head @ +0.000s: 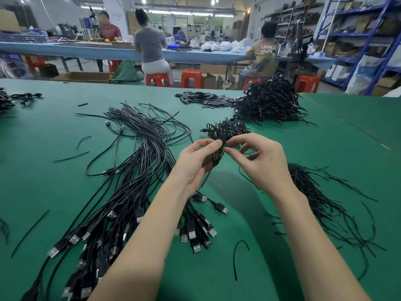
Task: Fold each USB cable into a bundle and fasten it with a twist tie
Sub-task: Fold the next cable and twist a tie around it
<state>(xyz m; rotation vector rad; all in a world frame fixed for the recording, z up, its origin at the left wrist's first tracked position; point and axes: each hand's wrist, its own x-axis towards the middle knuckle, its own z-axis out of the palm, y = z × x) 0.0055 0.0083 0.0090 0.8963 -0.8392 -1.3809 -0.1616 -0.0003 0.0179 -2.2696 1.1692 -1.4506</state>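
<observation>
Factory floor (workers (149,43) on stools, stocked shelving (358,33))

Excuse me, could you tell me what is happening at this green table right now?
A person is bundling USB cables. The left hand grips a folded cable bundle above the green table, while the right hand pinches at its top, apparently working a twist tie round it; the tie itself is too small to make out. Loose USB cables lie to the left, spare twist ties to the right, and a heap of finished bundles sits further back.
</observation>
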